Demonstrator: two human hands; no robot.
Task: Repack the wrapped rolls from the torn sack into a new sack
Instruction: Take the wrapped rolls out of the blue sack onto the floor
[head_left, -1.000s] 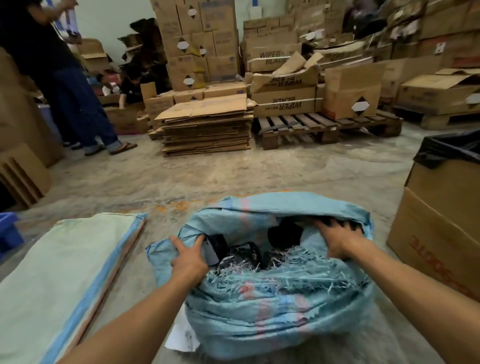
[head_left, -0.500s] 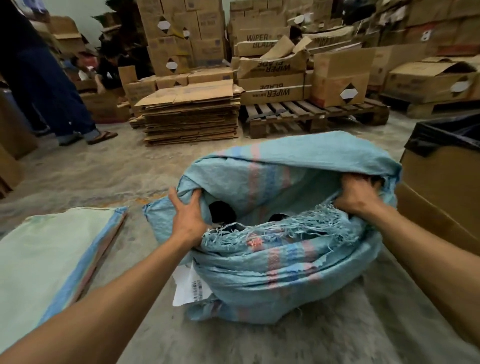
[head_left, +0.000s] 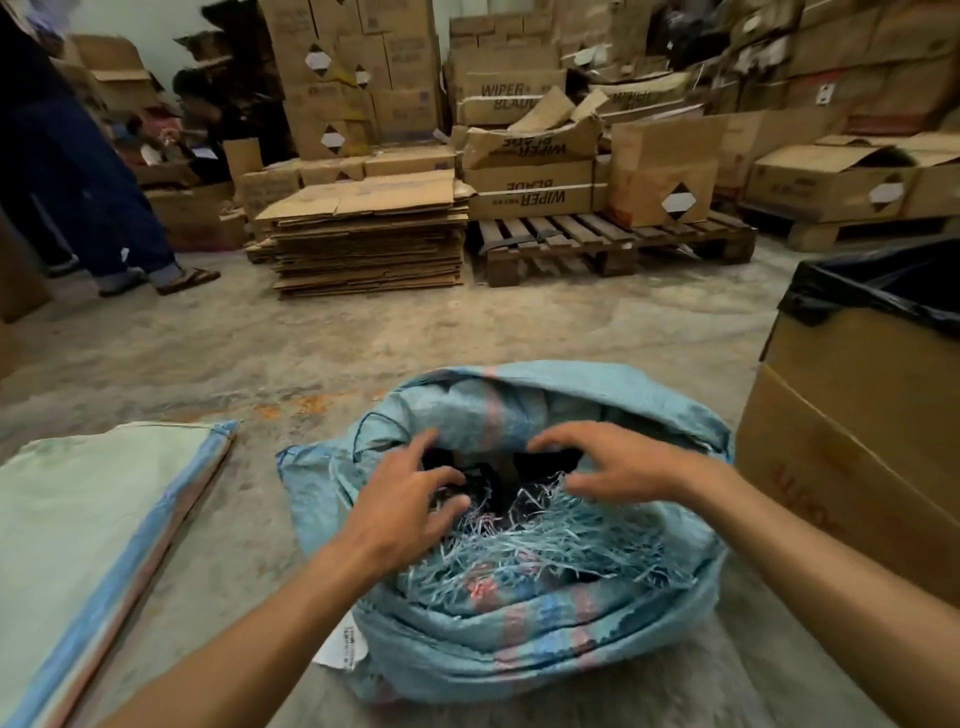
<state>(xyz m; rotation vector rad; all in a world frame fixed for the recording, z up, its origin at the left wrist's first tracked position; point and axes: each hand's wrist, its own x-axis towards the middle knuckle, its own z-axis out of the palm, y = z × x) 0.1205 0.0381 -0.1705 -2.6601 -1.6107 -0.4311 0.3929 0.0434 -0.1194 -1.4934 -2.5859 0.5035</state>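
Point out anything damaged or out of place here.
The blue sack is torn: its mouth is shredded into loose frayed strands beneath both open hands. A white paper label pokes out from under its left side.

Left hand (head_left: 400, 499), right hand (head_left: 618, 462): fingers spread

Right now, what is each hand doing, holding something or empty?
Left hand: open, fingers spread over the torn blue sack, holding nothing.
Right hand: open, fingers curled above the sack's mouth, holding nothing.
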